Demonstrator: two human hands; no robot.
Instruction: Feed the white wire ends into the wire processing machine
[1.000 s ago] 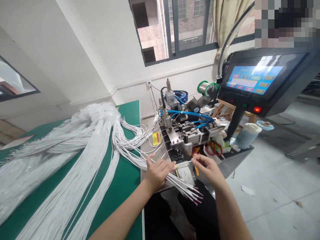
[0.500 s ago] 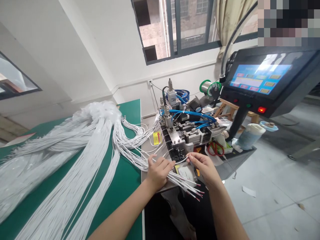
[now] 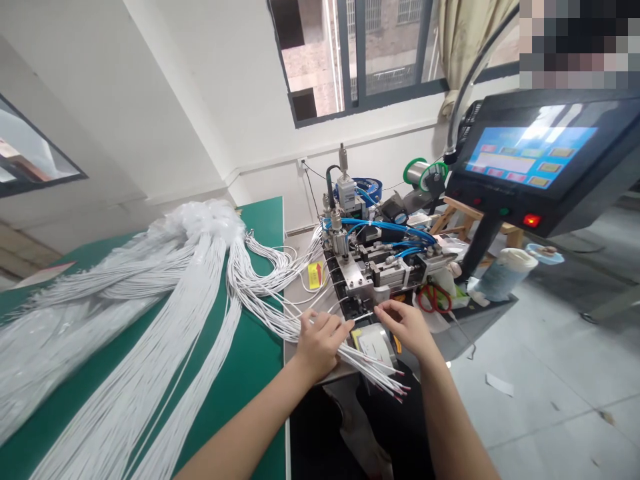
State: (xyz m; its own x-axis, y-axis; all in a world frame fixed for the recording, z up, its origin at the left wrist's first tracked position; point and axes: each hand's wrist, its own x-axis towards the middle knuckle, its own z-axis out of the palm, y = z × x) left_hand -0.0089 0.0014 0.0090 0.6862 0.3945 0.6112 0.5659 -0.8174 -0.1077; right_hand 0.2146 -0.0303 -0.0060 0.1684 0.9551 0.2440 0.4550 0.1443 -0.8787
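Beside the machine's front, my left hand (image 3: 323, 343) is closed over a bundle of white cables (image 3: 373, 370). The bundle passes under my palm, and its reddish-tipped ends hang past the fingers to the right. From my left fingertips a single white cable (image 3: 363, 317) runs toward my right hand. My right hand (image 3: 406, 327) pinches with thumb and forefinger at the end of that cable, right by the machine's front block (image 3: 359, 303). Its tip is too small to make out.
More white cables (image 3: 165, 347) spread over the green table (image 3: 265, 217) at left. Behind the hands stands the machine (image 3: 395, 267) with blue air tubes. Red-handled scissors (image 3: 434, 298), a solder wire spool (image 3: 420, 173) and a monitor (image 3: 530, 160) are to the right.
The single cable between my hands, bowed before, now looks straighter. My right fingertips have shifted slightly beside the machine's front. My left hand stays on the bundle, and the view has shifted a little.
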